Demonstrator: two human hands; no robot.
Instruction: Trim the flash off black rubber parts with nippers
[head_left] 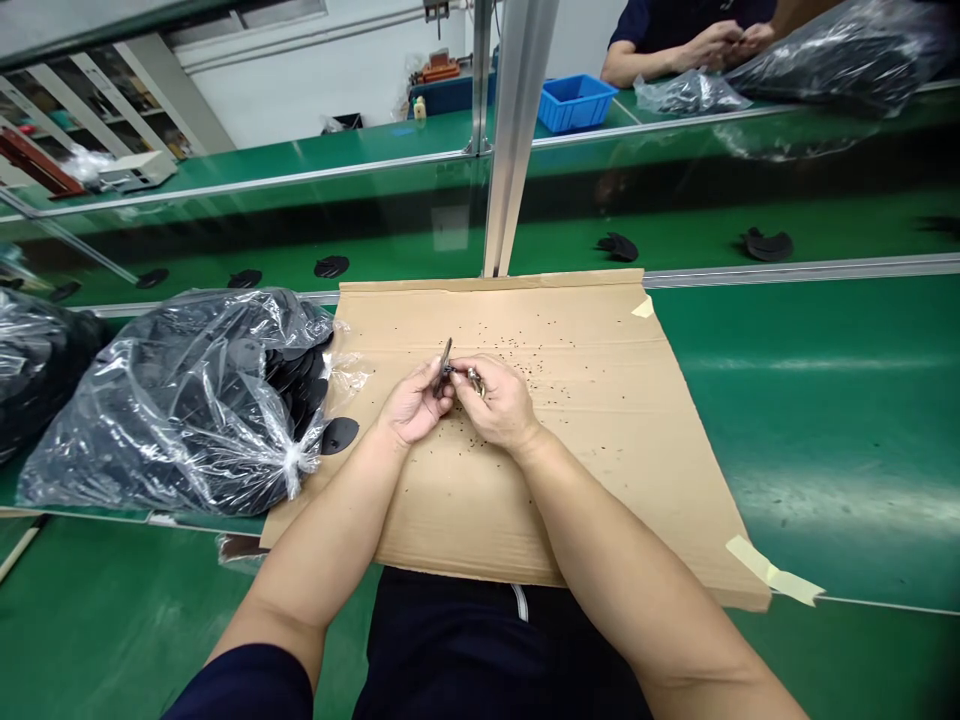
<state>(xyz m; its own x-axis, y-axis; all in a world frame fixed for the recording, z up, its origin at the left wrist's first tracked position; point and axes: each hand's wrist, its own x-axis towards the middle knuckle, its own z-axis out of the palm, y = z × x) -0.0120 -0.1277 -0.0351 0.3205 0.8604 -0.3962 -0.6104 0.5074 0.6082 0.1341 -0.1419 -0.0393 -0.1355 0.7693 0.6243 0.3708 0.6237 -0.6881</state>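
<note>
My left hand [415, 402] pinches a thin dark flat piece [445, 355] held edge-up over the cardboard sheet [600, 420]. My right hand [499, 403] is closed on a small metal tool [475, 379] whose tip meets that piece. Both hands touch each other at the sheet's middle. Small dark scraps [525, 350] are scattered on the cardboard beyond my fingers. One black flat part [339, 434] lies at the sheet's left edge, beside a clear plastic bag [187, 400] full of similar black parts.
A green conveyor belt [675, 220] behind the cardboard carries several black parts, such as [767, 243]. A metal post [514, 130] rises at the sheet's far edge. Across the belt another person's hands [720, 40] work beside plastic bags and a blue bin [576, 100].
</note>
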